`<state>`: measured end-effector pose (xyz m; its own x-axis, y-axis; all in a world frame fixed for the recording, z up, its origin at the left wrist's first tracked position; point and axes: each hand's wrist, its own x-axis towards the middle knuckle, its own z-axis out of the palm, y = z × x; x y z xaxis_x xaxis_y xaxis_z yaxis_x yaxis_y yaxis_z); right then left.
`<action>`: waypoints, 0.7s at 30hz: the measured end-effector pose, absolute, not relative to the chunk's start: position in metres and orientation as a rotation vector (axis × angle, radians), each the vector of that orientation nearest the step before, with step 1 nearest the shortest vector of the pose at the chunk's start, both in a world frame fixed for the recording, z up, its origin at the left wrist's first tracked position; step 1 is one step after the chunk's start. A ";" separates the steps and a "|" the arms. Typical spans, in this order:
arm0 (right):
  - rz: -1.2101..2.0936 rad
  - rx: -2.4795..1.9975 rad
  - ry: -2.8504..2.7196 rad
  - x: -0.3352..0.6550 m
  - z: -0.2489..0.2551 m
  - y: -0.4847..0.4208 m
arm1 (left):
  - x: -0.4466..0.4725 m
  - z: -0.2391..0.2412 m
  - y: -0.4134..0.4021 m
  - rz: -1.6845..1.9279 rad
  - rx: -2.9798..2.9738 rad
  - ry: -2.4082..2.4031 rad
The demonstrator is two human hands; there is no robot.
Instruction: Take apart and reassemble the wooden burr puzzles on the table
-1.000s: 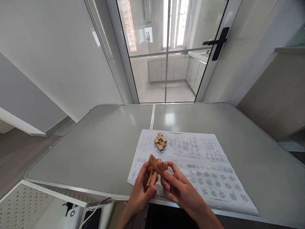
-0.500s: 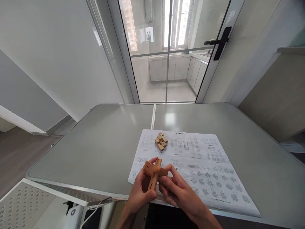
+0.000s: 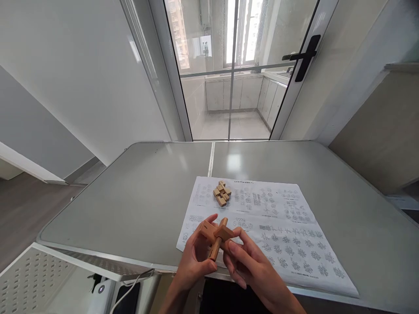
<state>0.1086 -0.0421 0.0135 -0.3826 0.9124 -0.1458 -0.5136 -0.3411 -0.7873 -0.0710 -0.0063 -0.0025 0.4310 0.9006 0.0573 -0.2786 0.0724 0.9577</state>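
Observation:
Between my hands, above the table's front edge, is a reddish-brown wooden interlocking puzzle (image 3: pixel 217 235) made of crossed flat pieces. My left hand (image 3: pixel 194 257) is closed on its left side, thumb at the lower end of one piece and fingers behind it. My right hand (image 3: pixel 248 261) pinches the right side with thumb and fingers. Parts of the puzzle are hidden behind the fingers. Beyond it, a second, lighter wooden puzzle (image 3: pixel 222 193) of notched blocks rests on a printed sheet (image 3: pixel 278 218) covered in small diagrams.
The sheet lies on a grey folding table (image 3: pixel 131 205) with a seam across its middle. Below the front left edge are a perforated white panel (image 3: pixel 29 283), a white device (image 3: pixel 102 296) and a cable (image 3: pixel 129 291). A glass door (image 3: pixel 232 87) stands behind the table.
The crossed pieces have turned in my hands: the upright one now shows its narrow edge and the right one its broad face. The lighter puzzle stays put on the sheet.

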 end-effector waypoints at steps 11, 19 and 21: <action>1.351 -1.153 -0.622 0.183 0.018 -0.022 | -0.064 -0.005 -0.002 1.158 1.332 0.877; 0.887 -1.496 -0.818 0.261 -0.007 0.008 | -0.063 -0.006 -0.002 1.113 1.400 0.924; 0.788 -1.588 -0.879 0.271 -0.014 0.013 | -0.062 -0.003 -0.003 1.076 1.421 0.947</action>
<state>0.2714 0.0127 -0.0135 0.5028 0.8635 -0.0384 0.1327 -0.1211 -0.9837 -0.0622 -0.0033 -0.0033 0.2774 0.9539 0.1145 -0.0075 -0.1170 0.9931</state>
